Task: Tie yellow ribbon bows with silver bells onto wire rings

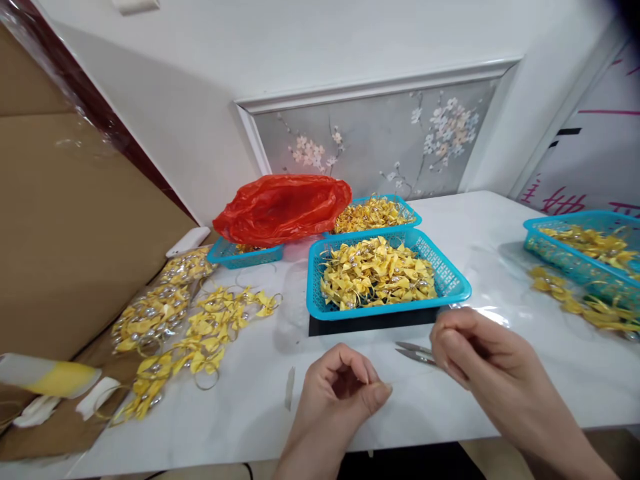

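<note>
My left hand is low in the middle, thumb and forefinger pressed together at the tips. Whatever sits in that pinch is too fine to make out. To its right, my right hand is closed, thumb against bent forefinger, and its grip hides what it holds. Two pointed metal blades of small scissors stick out leftward from beneath the right hand, slightly apart; their handles are hidden, and I cannot tell whether the hand holds them. Just beyond both hands stands a blue basket heaped with yellow ribbon bows bearing silvery beads.
Behind are another blue basket of bows and a red plastic bag over a smaller one. Loose bows spread leftward beside a cardboard box. At right, a blue basket stands near more bows.
</note>
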`<action>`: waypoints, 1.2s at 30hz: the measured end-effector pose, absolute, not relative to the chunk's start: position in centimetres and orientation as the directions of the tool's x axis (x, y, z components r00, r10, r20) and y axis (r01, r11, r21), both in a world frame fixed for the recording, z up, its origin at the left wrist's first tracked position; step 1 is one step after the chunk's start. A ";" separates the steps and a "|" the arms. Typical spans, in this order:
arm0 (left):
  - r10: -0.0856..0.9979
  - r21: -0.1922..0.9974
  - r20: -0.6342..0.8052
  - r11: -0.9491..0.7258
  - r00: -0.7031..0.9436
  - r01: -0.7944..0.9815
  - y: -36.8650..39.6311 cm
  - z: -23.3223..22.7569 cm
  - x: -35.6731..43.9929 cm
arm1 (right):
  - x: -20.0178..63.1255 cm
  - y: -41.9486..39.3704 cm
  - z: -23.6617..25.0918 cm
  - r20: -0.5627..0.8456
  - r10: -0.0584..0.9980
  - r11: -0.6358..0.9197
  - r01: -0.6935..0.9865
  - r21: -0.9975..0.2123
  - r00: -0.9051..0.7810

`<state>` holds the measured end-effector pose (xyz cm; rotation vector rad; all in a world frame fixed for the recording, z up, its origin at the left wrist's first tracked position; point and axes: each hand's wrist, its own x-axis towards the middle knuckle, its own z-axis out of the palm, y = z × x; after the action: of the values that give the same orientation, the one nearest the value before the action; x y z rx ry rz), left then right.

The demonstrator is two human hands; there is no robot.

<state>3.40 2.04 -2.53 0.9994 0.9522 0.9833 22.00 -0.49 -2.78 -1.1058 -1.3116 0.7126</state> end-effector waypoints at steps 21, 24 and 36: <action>0.850 0.366 0.251 -0.526 0.463 0.768 13.3 1.2 3.3 | 24.2 -1.9 -6.0 -0.049 0.939 0.022 -0.201 -0.979 0.341; 0.854 0.296 0.214 -0.520 0.475 0.801 14.1 0.6 4.1 | 25.0 -2.3 -6.3 -0.062 0.953 0.005 -0.219 -0.976 0.297; 0.842 0.565 0.468 -0.519 0.270 0.641 15.0 1.8 3.3 | 24.4 -1.9 -5.4 -0.079 0.962 -0.012 -0.248 -0.969 0.262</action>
<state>3.29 14.99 1.84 2.2788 1.3689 1.0952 24.43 -1.93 -5.39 -1.1774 -0.8084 1.1461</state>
